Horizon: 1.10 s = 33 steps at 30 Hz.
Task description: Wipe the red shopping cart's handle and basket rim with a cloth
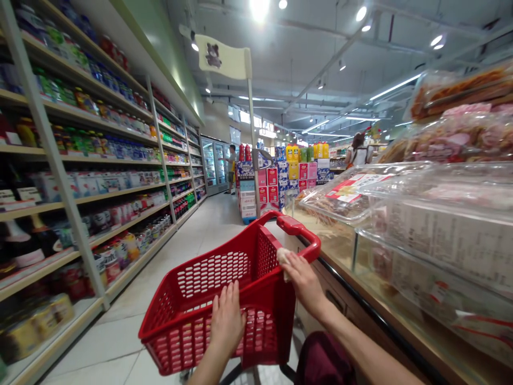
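Cart (264, 299) stood on the floor (196, 230), beside the display (352, 293) edge. We held our right hand (300, 275) clamped on a cloth (284, 259) at the cart's near right corner; our left hand (227, 315) lay at its near edge, fingers straight.

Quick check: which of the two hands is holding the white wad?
The right hand, the one nearer the red handle, holds the white wad. The left hand, at the near side of the red basket, shows none.

"Where are you?"
"In a supermarket: I see shelves (112, 161) of bottled drinks, my red shopping cart (272, 294), stacked cartons (271, 184) and, far back, what seem glass-door fridges (209, 163)."
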Tool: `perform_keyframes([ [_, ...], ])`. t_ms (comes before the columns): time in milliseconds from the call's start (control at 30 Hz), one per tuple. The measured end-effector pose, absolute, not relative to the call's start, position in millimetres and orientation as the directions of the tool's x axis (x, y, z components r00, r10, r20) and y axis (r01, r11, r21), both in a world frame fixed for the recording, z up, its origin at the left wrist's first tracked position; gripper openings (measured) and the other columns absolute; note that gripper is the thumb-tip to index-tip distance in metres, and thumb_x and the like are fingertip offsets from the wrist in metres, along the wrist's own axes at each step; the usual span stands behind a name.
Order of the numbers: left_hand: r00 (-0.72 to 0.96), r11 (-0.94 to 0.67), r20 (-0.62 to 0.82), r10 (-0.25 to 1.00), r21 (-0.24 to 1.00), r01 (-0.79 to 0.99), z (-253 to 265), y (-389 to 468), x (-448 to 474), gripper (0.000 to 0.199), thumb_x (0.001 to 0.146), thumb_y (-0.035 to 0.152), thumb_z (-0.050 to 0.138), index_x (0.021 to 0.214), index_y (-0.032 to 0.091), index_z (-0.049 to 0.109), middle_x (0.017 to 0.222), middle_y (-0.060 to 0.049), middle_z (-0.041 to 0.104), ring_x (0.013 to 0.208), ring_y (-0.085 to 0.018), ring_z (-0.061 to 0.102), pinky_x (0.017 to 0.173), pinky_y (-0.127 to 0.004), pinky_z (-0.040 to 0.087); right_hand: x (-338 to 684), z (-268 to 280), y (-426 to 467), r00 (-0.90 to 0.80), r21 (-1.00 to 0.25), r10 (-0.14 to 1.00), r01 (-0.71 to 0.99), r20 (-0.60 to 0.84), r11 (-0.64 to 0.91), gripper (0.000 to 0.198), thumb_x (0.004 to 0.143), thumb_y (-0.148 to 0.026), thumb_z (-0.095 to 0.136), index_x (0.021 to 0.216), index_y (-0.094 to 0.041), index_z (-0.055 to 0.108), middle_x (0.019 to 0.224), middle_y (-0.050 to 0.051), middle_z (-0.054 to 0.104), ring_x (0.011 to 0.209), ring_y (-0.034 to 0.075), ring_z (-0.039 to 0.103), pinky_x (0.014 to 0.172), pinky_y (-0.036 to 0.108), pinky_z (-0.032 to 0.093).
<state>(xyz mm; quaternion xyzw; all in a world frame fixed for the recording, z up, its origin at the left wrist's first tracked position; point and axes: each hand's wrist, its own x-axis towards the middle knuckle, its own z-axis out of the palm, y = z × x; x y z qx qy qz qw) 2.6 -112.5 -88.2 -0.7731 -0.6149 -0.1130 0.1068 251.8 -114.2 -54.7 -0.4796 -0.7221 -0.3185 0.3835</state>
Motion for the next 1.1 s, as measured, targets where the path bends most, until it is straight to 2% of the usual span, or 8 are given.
perform_keyframes([
  [67, 0.22, -0.224, 0.311, 0.925, -0.023, 0.974, -91.5, -109.5, 1.5, 0.06, 0.072, 0.017, 0.039, 0.131, 0.01, 0.026, 0.137, -0.011, 0.032, 0.125, -0.022, 0.028, 0.103, -0.04, 0.02, 248.7, -56.4, -114.1, -0.294, 0.118, 0.435, 0.914, 0.851, 0.387, 0.038, 0.079, -0.005, 0.035, 0.104, -0.02, 0.059, 0.119, 0.008, 0.054, 0.116, 0.018, 0.043, 0.095, 0.038, 0.035],
  [233, 0.207, -0.22, 0.347, 0.915, -0.003, 0.975, -96.4, -104.7, -0.2, 0.06, 0.073, 0.019, 0.039, 0.131, 0.009, 0.026, 0.136, -0.01, 0.034, 0.125, -0.022, 0.028, 0.104, -0.039, 0.018, 266.5, -48.9, -110.6, -0.002, -0.08, 0.374, 0.976, 0.927, 0.203, 0.038, 0.077, -0.004, 0.035, 0.105, -0.017, 0.059, 0.12, 0.013, 0.053, 0.116, 0.022, 0.043, 0.093, 0.046, 0.035],
  [333, 0.206, -0.22, 0.343, 0.916, 0.0, 0.976, -95.0, -105.3, -0.5, 0.06, 0.073, 0.019, 0.038, 0.131, 0.009, 0.027, 0.136, -0.009, 0.034, 0.125, -0.022, 0.028, 0.103, -0.039, 0.019, 255.9, -54.7, -115.7, -0.199, 0.049, 0.399, 0.933, 0.895, 0.356, 0.036, 0.08, -0.006, 0.035, 0.103, -0.02, 0.059, 0.119, 0.009, 0.054, 0.115, 0.019, 0.044, 0.092, 0.039, 0.039],
  [400, 0.214, -0.225, 0.33, 0.92, -0.002, 0.974, -92.9, -106.4, -0.8, 0.06, 0.073, 0.019, 0.038, 0.131, 0.009, 0.026, 0.136, -0.009, 0.034, 0.125, -0.021, 0.028, 0.103, -0.039, 0.02, 251.6, -58.9, -121.7, -0.259, 0.072, 0.409, 0.904, 0.875, 0.421, 0.035, 0.081, -0.008, 0.036, 0.104, -0.021, 0.058, 0.119, 0.008, 0.054, 0.114, 0.017, 0.045, 0.092, 0.036, 0.041],
  [567, 0.211, -0.223, 0.326, 0.922, 0.001, 0.975, -90.2, -108.6, 0.4, 0.061, 0.073, 0.019, 0.039, 0.131, 0.008, 0.026, 0.136, -0.01, 0.034, 0.125, -0.022, 0.028, 0.103, -0.039, 0.019, 268.2, -79.1, -135.7, -0.002, -0.112, 0.405, 0.96, 0.914, 0.256, 0.039, 0.08, -0.008, 0.035, 0.112, -0.018, 0.054, 0.123, 0.011, 0.05, 0.113, 0.021, 0.046, 0.092, 0.041, 0.04],
  [733, 0.215, -0.234, 0.337, 0.917, 0.015, 0.972, -93.1, -106.4, 0.4, 0.061, 0.072, 0.018, 0.039, 0.131, 0.009, 0.026, 0.136, -0.01, 0.034, 0.124, -0.022, 0.029, 0.103, -0.04, 0.02, 252.6, -122.7, -150.2, -0.228, 0.056, 0.485, 0.938, 0.844, 0.343, 0.04, 0.079, -0.006, 0.034, 0.108, -0.022, 0.057, 0.108, 0.008, 0.061, 0.096, 0.017, 0.058, 0.081, 0.033, 0.048],
  [967, 0.204, -0.215, 0.343, 0.917, -0.004, 0.977, -91.5, -106.3, 0.4, 0.061, 0.072, 0.018, 0.04, 0.131, 0.007, 0.026, 0.136, -0.012, 0.034, 0.125, -0.023, 0.028, 0.103, -0.04, 0.02, 251.1, -82.1, -141.6, -0.036, -0.079, 0.38, 0.956, 0.924, 0.282, 0.04, 0.081, -0.006, 0.034, 0.117, -0.017, 0.051, 0.127, 0.012, 0.045, 0.119, 0.021, 0.039, 0.097, 0.045, 0.034],
  [1100, 0.221, -0.234, 0.338, 0.915, -0.003, 0.972, -91.1, -106.9, 0.0, 0.06, 0.073, 0.018, 0.039, 0.131, 0.008, 0.027, 0.136, -0.01, 0.034, 0.125, -0.022, 0.028, 0.103, -0.04, 0.021, 233.9, -118.1, -148.6, -0.279, 0.057, 0.432, 0.886, 0.857, 0.459, 0.041, 0.082, -0.007, 0.037, 0.117, -0.024, 0.051, 0.117, 0.006, 0.056, 0.112, 0.015, 0.047, 0.092, 0.033, 0.041],
])
